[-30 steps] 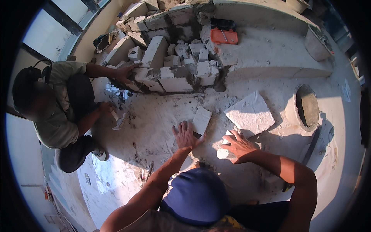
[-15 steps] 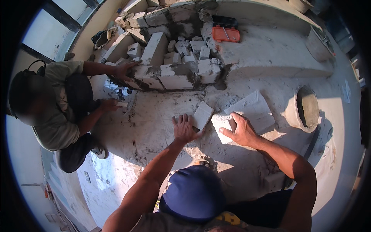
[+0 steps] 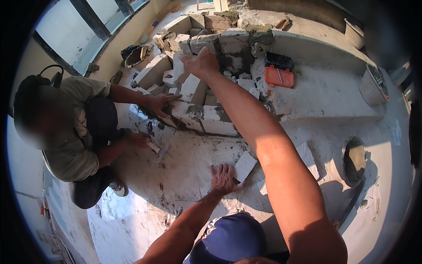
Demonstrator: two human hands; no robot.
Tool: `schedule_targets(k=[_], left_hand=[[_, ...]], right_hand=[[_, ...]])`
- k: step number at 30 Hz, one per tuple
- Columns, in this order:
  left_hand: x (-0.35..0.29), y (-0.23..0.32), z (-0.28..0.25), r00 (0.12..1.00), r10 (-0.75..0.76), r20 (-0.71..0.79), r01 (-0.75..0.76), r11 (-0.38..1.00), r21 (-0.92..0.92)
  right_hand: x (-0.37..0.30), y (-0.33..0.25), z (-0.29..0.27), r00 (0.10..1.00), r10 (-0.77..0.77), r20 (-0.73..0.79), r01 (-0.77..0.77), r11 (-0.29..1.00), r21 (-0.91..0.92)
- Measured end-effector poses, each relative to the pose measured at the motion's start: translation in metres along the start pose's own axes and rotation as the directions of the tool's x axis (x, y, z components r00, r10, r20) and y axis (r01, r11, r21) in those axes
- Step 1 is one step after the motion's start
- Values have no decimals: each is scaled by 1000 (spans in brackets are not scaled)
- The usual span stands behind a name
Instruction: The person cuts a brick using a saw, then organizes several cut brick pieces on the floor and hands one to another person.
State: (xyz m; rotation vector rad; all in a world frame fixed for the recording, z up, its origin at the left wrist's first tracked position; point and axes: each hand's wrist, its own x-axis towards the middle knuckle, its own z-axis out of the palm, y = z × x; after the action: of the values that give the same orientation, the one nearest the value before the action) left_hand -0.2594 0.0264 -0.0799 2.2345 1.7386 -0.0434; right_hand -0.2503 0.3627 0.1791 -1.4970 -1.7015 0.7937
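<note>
My left hand (image 3: 224, 179) lies on the dusty floor with its fingers spread. Beside its thumb is a white block piece (image 3: 245, 167), flat on the floor. My right arm stretches far forward over a low block wall (image 3: 219, 126). At its end, my right hand (image 3: 203, 64) has thumb and fingers apart above the walled space. A pale block (image 3: 179, 68) shows just under that thumb; whether they touch, I cannot tell. More blocks (image 3: 192, 90) and broken pieces fill the space, some hidden by my forearm.
At left a person (image 3: 74, 127) crouches, one hand on the wall, the other holding a light-handled trowel (image 3: 160, 150). An orange and black case (image 3: 279, 75) lies open on a ledge. At right stand a mortar bucket (image 3: 353, 162) and a pale bucket (image 3: 372, 86). A larger slab (image 3: 307, 159) is partly covered by my arm.
My right hand has swung forward and left from the floor to over the walled space, and the block piece it held is out of it. The view has shifted; my left hand stays beside its piece.
</note>
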Motion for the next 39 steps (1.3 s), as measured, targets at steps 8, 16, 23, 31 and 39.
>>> schedule_targets(k=[8,16,23,31,39], left_hand=[[-22,-32,6,996,-49,-78,51,998,25],[-4,-5,-4,998,-54,-14,54,998,-35],[-28,8,32,875,-168,-454,50,964,-261],[-41,65,-6,842,37,-539,-295,867,-401],[-34,-45,9,933,-55,-355,-20,979,-204]], right_hand=[[-213,87,-36,894,-377,243,406,910,-81],[-426,235,-220,630,266,730,106,902,-419],[-418,214,-189,703,404,585,-343,913,-219],[-401,226,-96,921,291,260,-328,938,110],[-328,176,-107,918,362,160,-389,899,200]])
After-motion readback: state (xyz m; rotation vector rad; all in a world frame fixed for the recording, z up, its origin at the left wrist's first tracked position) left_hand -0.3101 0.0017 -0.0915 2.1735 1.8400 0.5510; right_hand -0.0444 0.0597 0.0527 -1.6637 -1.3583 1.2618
